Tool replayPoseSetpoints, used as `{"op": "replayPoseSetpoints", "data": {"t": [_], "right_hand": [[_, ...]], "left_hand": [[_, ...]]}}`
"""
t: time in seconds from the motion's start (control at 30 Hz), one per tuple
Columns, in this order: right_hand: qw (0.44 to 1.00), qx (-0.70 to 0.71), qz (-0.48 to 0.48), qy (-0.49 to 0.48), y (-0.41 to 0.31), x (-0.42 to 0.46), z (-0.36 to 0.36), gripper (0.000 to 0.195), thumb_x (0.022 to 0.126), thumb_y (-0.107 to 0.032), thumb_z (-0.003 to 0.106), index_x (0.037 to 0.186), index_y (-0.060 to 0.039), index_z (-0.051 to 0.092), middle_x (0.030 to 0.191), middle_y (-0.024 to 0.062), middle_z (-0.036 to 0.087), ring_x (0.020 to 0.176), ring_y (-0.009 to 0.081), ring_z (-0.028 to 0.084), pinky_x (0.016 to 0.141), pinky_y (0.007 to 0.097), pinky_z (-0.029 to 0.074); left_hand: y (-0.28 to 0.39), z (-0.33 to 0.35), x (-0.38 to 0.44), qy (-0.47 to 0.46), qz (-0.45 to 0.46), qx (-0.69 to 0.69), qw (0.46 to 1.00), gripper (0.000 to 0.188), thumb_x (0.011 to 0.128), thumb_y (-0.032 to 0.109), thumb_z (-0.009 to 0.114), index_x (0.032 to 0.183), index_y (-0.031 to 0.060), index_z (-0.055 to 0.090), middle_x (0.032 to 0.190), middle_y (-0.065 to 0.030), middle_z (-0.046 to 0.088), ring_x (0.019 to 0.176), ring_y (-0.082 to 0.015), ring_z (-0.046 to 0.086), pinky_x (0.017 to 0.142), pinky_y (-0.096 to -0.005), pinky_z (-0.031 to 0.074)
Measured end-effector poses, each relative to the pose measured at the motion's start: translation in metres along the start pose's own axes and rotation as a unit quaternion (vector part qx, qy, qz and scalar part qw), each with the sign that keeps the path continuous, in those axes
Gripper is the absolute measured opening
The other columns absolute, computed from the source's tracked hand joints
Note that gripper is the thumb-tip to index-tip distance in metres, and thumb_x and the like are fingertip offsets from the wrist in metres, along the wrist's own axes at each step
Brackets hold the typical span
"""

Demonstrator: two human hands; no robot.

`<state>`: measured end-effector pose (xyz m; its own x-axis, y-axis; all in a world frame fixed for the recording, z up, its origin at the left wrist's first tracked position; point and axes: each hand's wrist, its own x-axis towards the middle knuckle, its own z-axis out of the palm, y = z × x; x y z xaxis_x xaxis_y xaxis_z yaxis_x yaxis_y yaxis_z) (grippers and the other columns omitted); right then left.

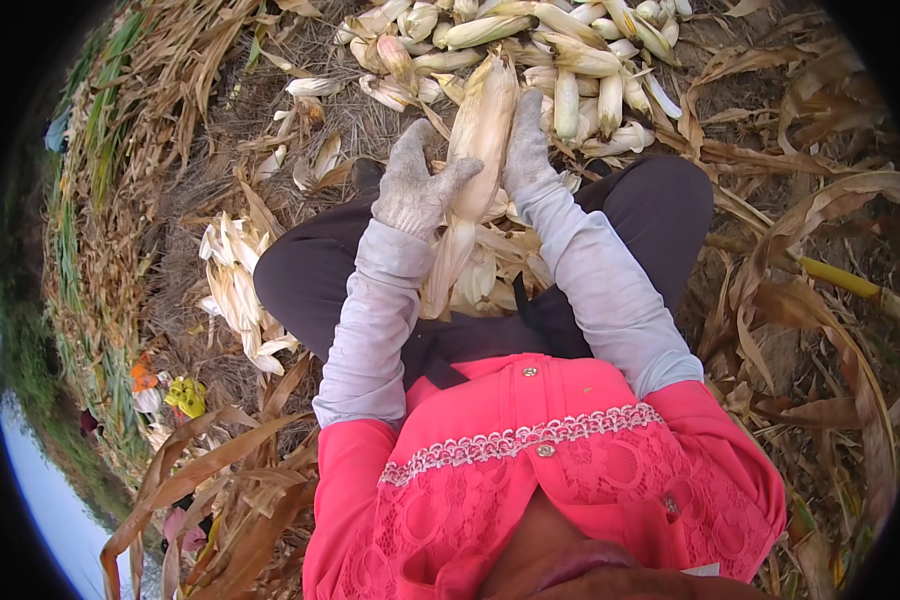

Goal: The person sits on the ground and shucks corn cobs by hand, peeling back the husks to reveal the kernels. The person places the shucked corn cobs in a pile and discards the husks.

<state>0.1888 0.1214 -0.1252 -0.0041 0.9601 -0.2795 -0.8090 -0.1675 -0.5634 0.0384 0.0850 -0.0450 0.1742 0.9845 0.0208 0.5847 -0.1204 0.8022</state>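
In front of my lap I hold an ear of corn (487, 127) in its dry, pale husk, its top pointing away from me. My left hand (420, 184), in a soiled pale glove, has its thumb across the lower part of the ear. Along the ear's right side lies my right hand (529, 146), gloved too, with its fingers partly hidden. Loose husk leaves (480, 274) lie between my crossed legs, below the ear. Beyond my hands is a pile of corn ears (570, 67), most of them pale and smooth.
Stripped husks (244, 289) lie beside my left knee. Dry corn stalks and leaves (810, 300) cover the ground on my right, and more cut stalks (135, 150) form a row at the left. A yellow bag (186, 396) lies farther off to the left.
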Motion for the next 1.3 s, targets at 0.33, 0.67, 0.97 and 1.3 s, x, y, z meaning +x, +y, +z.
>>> {"op": "replayPoseSetpoints", "data": {"t": [0.33, 0.67, 0.97, 1.3], "right_hand": [[0.999, 0.035, 0.034, -0.019, 0.009, -0.006, -0.002, 0.076, 0.092, -0.074, 0.044, 0.134, -0.0129, 0.057, 0.121, 0.0075, 0.065, 0.105, 0.0212, 0.063, 0.093, 0.0356, 0.054], [0.991, 0.103, 0.066, 0.048, 0.006, -0.004, -0.011, 0.084, 0.084, -0.081, 0.051, 0.135, -0.0139, 0.050, 0.114, 0.0114, 0.063, 0.096, 0.0280, 0.065, 0.085, 0.0446, 0.057], [0.997, -0.061, -0.011, 0.037, 0.016, 0.003, -0.019, 0.071, 0.100, -0.067, 0.035, 0.139, -0.0107, 0.053, 0.121, 0.0039, 0.063, 0.102, 0.0123, 0.060, 0.090, 0.0254, 0.051], [0.979, -0.204, -0.007, -0.005, 0.023, -0.003, -0.015, 0.046, 0.107, -0.040, 0.043, 0.132, -0.0045, 0.058, 0.118, 0.0107, 0.065, 0.102, 0.0186, 0.062, 0.089, 0.0301, 0.051]], "left_hand": [[-0.042, 0.036, 0.014, 0.129, -0.168, -0.336, 0.918, 0.035, 0.101, 0.023, 0.056, 0.121, -0.0051, 0.063, 0.102, -0.0161, 0.070, 0.086, -0.0237, 0.066, 0.080, -0.0356, 0.052], [-0.090, 0.001, 0.014, 0.249, -0.228, -0.520, 0.785, 0.037, 0.103, 0.021, 0.055, 0.129, -0.0053, 0.054, 0.110, -0.0151, 0.066, 0.092, -0.0263, 0.068, 0.080, -0.0377, 0.058], [-0.057, 0.004, 0.021, 0.266, 0.067, 0.178, 0.945, 0.061, 0.074, 0.014, 0.083, 0.127, -0.0044, 0.057, 0.120, -0.0201, 0.061, 0.114, -0.0388, 0.057, 0.103, -0.0448, 0.044], [-0.004, 0.008, 0.059, 0.097, 0.030, -0.064, 0.993, 0.057, 0.079, 0.032, 0.082, 0.121, -0.0028, 0.066, 0.117, -0.0181, 0.067, 0.108, -0.0301, 0.064, 0.095, -0.0398, 0.050]]}}
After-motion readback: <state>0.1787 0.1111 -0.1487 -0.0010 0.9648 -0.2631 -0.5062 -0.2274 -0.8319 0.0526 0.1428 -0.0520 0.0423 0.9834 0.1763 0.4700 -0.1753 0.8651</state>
